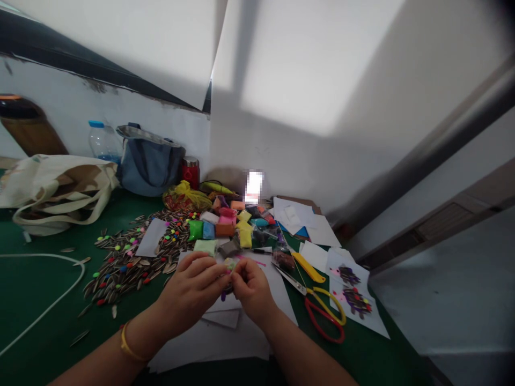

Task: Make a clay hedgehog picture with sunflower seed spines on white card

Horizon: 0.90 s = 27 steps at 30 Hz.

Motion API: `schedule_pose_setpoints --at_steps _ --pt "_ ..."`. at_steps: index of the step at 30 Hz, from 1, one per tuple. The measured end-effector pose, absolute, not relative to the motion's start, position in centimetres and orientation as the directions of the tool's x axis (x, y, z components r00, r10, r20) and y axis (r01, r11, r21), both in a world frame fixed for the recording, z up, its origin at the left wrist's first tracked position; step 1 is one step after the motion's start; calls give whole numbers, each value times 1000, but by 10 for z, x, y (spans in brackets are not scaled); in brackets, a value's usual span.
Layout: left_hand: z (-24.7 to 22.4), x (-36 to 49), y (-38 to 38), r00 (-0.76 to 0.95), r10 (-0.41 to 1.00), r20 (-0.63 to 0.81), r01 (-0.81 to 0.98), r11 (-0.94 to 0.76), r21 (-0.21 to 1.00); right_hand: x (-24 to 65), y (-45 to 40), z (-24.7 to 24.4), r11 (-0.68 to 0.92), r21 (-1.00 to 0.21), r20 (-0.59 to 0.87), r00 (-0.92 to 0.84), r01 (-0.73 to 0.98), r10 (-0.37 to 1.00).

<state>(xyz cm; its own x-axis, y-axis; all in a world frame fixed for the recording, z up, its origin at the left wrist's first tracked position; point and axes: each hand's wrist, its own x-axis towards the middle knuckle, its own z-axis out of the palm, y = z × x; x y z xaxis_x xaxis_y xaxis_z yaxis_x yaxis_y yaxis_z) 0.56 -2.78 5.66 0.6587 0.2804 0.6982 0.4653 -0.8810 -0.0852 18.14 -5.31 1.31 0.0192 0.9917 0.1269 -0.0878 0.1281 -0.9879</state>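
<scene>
My left hand (197, 287) and my right hand (251, 289) meet above white paper (213, 343) in the middle of the green table. Between their fingertips is a small craft piece (229, 265) with pale green, pink and purple bits, mostly hidden by the fingers. The left fingers wrap round its far side, while the right thumb and fingertips pinch at it. Just beyond the hands lie colourful packets of clay (224, 228). A pile of striped seeds (129, 268) with small coloured balls spreads to the left.
Scissors (325, 316) and a yellow cutter (309, 267) lie right of the hands. Farther right, a sheet (378, 316) bears two seed figures. A cream bag (96, 187), blue bag (151, 166), bottle (102, 142) and red flask (190, 171) stand behind. A white cable (60, 305) curves at left.
</scene>
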Motion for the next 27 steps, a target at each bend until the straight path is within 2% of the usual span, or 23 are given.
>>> schedule_pose_setpoints --at_steps 20,27 --pt "59 10 -30 646 312 697 503 -861 -81 181 -54 18 138 -989 137 21 -46 990" --pt "52 7 -28 628 316 711 475 -879 -29 182 -54 20 140 -990 139 25 -10 990"
